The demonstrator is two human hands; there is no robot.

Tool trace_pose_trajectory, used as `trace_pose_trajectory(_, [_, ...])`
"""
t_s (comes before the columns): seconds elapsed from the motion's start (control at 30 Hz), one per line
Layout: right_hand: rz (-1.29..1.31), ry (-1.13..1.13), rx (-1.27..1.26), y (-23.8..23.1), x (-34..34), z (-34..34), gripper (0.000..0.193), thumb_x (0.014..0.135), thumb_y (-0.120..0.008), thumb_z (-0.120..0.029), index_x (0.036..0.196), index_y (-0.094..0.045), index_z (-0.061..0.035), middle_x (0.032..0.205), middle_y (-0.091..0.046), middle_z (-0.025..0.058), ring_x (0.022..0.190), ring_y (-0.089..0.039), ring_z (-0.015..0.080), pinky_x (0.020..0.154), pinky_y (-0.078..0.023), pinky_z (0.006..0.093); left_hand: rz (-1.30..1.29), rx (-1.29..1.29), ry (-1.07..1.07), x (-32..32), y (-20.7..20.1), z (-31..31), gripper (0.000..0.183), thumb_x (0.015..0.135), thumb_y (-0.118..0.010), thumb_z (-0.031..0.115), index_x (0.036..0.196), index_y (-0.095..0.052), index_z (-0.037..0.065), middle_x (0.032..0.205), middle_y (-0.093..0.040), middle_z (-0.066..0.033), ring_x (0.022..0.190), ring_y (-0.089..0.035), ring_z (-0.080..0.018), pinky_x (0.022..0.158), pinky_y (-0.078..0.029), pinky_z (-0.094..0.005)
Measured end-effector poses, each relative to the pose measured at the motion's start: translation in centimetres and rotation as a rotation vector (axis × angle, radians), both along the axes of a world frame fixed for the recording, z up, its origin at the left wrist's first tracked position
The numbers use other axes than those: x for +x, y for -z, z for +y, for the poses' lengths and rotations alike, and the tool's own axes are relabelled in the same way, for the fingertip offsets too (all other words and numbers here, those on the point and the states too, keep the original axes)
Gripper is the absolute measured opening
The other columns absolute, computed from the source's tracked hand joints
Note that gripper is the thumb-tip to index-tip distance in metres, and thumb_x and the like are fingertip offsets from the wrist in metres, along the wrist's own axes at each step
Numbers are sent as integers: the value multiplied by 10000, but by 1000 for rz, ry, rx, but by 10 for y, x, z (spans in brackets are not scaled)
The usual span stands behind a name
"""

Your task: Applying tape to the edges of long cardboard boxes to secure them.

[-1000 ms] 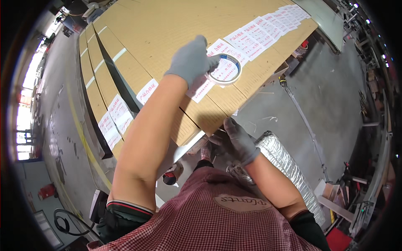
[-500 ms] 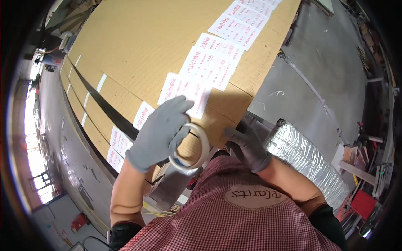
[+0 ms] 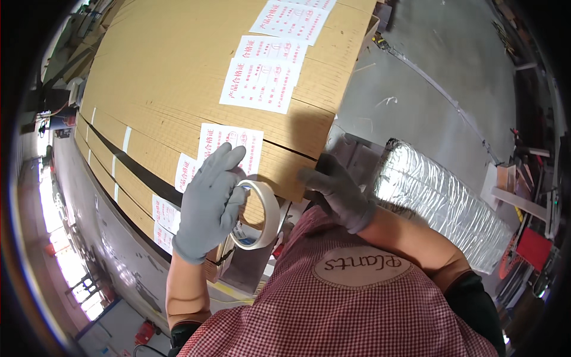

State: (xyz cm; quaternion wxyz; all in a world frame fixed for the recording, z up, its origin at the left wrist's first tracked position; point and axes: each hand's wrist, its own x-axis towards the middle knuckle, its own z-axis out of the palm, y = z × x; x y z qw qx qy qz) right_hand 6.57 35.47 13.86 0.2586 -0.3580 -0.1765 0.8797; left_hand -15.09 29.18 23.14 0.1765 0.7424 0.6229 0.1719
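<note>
My left hand, in a grey glove, has a roll of white tape hooked by its thumb. Its other fingers stretch over a white paper label with red print, lying on the near end of the flat brown cardboard. At the cardboard's near right corner is my right hand, gloved in grey too, its thumb on top and the bent fingers partly hidden along the edge. More such labels run in a row up the right side of the cardboard.
A silvery foil-wrapped bundle lies to the right, beyond my right forearm. Black strapping crosses the stack's left part, where smaller labels hang. A red object stands far right on the grey floor.
The cardboard and its labels have shifted left in view, and a dark gap between strips near the corner shows more clearly. The tape roll still hangs on my left thumb, turned slightly.
</note>
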Motion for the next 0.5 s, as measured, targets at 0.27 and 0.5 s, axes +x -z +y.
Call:
trace_pose_trajectory(0.27, [-92,19,87,1,6,-1,538,814,-744,-141,1208,-494,126,1109,-625,157,977,-641,188,837,-539,295,-38,-45,-48,13,1,-1,86,844,-583,31,890,-583,-42,1305,-569,-224,1261,-489,-455,1077,-371,-473])
trace_pose_trajectory(0.5, [-67,-35,50,-19,30,1,605,827,-711,-128,1304,-422,107,1150,-598,154,1013,-632,223,868,-542,343,-16,20,-5,27,4,-8,134,830,-613,86,935,-597,5,1282,-581,-169,1209,-524,-424,1019,-431,-473])
